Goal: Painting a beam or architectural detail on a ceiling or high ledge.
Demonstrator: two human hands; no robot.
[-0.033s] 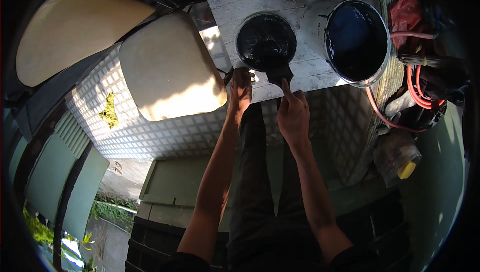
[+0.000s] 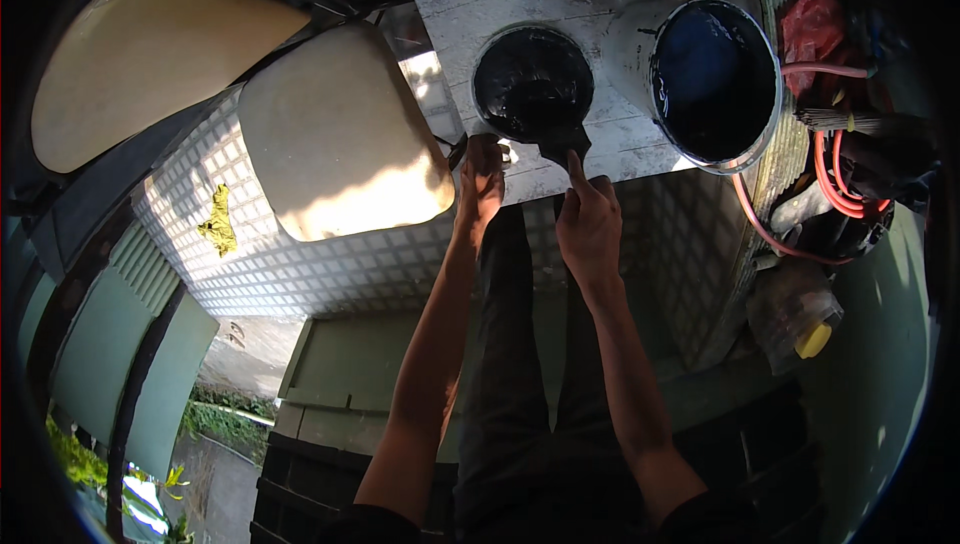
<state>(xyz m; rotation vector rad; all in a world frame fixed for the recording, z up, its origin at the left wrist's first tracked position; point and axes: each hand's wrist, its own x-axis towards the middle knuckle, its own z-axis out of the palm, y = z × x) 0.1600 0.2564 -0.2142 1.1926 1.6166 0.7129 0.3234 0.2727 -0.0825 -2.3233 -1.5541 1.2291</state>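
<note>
A round tub of glossy black paint point(image 2: 530, 79) stands on a pale, paint-stained board point(image 2: 630, 134). At the tub's near left edge, my left hand point(image 2: 482, 179) is closed, its fingers curled against the side; the fingertips are partly hidden. My right hand point(image 2: 590, 229) grips a wide, flat brush point(image 2: 566, 143) coated in black, index finger stretched along it. The brush lies over the tub's near right rim, its front end down at the paint. To the right, a bigger bucket point(image 2: 710, 84) with dark liquid inside stands on the same board.
A cream chair seat point(image 2: 345, 134) stands close on the left, with another cream panel point(image 2: 150, 64) beyond it. A crumpled yellow piece point(image 2: 218, 222) lies on the checkered floor tiles point(image 2: 330, 284). At right are a pink hose point(image 2: 760, 224), red plastic point(image 2: 812, 29) and a clear bag point(image 2: 785, 309).
The brush and my right hand have shifted slightly to the right along the tub's near rim. The black paint's surface looks different. My left hand stays in place.
</note>
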